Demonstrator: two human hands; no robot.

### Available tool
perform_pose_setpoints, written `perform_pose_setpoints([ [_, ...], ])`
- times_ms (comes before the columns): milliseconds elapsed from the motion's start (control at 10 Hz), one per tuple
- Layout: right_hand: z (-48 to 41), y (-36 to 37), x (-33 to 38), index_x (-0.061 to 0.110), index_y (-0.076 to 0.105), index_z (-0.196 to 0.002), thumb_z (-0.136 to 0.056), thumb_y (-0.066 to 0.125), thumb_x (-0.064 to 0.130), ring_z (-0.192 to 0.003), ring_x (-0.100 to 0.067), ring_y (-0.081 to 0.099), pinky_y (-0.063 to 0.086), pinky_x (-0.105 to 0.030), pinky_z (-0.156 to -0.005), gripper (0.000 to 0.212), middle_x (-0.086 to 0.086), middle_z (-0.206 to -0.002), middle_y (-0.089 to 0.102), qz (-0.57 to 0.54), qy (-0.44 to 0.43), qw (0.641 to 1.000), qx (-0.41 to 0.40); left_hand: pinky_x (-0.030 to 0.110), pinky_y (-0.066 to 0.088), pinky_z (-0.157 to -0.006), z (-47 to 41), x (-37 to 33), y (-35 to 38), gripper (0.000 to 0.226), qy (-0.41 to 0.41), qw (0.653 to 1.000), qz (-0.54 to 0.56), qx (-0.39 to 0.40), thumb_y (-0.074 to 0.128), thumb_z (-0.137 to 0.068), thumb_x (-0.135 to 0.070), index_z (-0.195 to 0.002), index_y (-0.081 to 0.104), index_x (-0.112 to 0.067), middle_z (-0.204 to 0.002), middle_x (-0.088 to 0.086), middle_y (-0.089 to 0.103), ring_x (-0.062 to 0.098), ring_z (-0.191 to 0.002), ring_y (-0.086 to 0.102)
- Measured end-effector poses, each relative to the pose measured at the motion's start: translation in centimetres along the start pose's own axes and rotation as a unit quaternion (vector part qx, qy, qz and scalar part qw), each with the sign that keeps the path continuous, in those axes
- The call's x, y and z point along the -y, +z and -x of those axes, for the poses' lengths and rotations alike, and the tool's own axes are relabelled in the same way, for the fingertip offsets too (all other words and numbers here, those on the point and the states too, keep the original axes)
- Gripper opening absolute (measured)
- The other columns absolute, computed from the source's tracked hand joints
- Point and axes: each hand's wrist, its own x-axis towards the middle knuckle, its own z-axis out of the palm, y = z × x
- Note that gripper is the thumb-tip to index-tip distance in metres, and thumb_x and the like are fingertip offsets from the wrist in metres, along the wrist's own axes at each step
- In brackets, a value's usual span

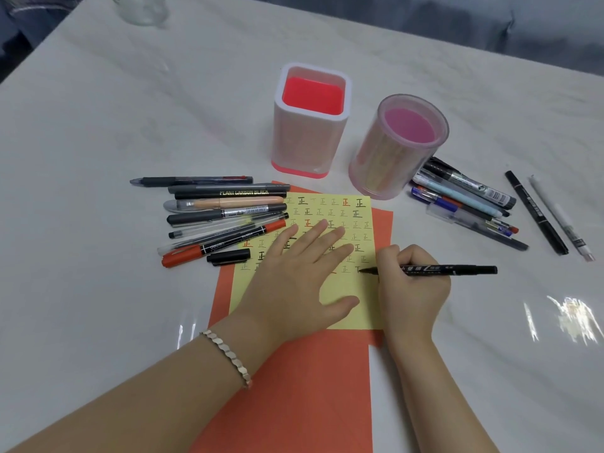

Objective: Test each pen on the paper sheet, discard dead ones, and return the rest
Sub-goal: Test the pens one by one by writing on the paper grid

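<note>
Pen testing was under way on the yellow paper sheet (346, 308), which lay on top of an orange sheet (294, 387) on the white table (98, 142). The right hand (413, 286) was closed around a black marker pen (434, 270), fingers curled tight about the front of the barrel, thumb side toward the sheet. That pen lay nearly level, its tail sticking out to the right past the knuckles and its dark tip poking out to the left of the fingers, touching the paper at a half-drawn mark near the sheet's right edge. The left hand (300, 276) held nothing; it lay flat and spread, palm down, pressing on the middle of the yellow sheet just beside the pen tip, with a bracelet (227, 356) on its wrist.

Rows of small written marks, mostly black with a few red, covered the upper part of the sheet. A loose black cap (228, 257) lay just off the sheet's left edge, beside a red-and-black marker (222, 245) at the near end of a row of pens (225, 210) lined up left of the paper. Another cluster of pens (464, 201) lay to the right, against the foot of a round clear holder (398, 148), with a black pen (536, 212) and a white pen (560, 217) further right, apart from the cluster. A square white holder (310, 122) with a red inside stood behind the paper, beside the round one.
</note>
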Motion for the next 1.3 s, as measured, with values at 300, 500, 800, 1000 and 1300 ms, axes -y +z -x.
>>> perform_pose_setpoints([
  [300,-0.2,0.0,-0.2,0.014,0.033,-0.045,-0.078,0.057,-0.001,-0.041,-0.005,0.032,0.026,-0.011,-0.045,0.044,0.008,-0.037,0.033,0.01,0.001,1.0,0.001,0.041,0.016,-0.109,0.0,0.0,0.0,0.063,0.001,1.0,0.0,-0.004,0.042,-0.075,-0.062,-0.125,0.057,-0.026,-0.139,-0.006,0.048,0.013,-0.134,0.035],
  [500,-0.1,0.1,0.0,0.016,0.033,-0.043,-0.066,0.052,0.016,-0.041,-0.005,0.03,0.025,-0.011,-0.044,0.03,0.008,-0.036,0.031,0.015,0.007,1.0,0.009,0.04,0.016,-0.109,0.0,0.0,0.0,0.063,0.0,1.0,0.002,-0.005,0.042,-0.075,-0.062,-0.124,0.057,-0.026,-0.139,-0.006,0.048,0.013,-0.133,0.036],
  [800,-0.1,0.0,0.0,0.016,0.032,-0.044,-0.065,0.052,0.016,-0.04,-0.005,0.03,0.025,-0.012,-0.044,0.03,0.009,-0.036,0.031,0.013,0.002,1.0,0.019,0.039,0.015,-0.11,0.0,0.0,0.0,0.063,0.0,1.0,0.003,-0.005,0.042,-0.075,-0.062,-0.125,0.057,-0.026,-0.139,-0.007,0.048,0.012,-0.134,0.035],
  [1000,0.0,0.0,0.0,0.014,0.031,-0.044,-0.067,0.051,0.01,-0.04,-0.005,0.028,0.024,-0.01,-0.043,0.03,0.007,-0.038,0.03,0.019,0.008,1.0,-0.015,0.039,0.015,-0.11,0.0,0.1,-0.1,0.063,0.001,1.0,0.0,0.002,0.042,-0.075,-0.062,-0.125,0.057,-0.026,-0.139,-0.007,0.048,0.012,-0.134,0.035],
  [1300,-0.2,-0.6,0.8,0.017,0.034,-0.043,-0.074,0.054,0.01,-0.041,-0.012,0.032,0.028,-0.018,-0.043,0.038,0.009,-0.036,0.032,-0.052,0.056,0.995,-0.06,0.039,0.014,-0.109,0.0,0.2,0.0,0.063,0.008,1.0,-0.009,0.011,0.04,-0.076,-0.062,-0.126,0.056,-0.026,-0.14,-0.007,0.047,0.012,-0.134,0.034],
])
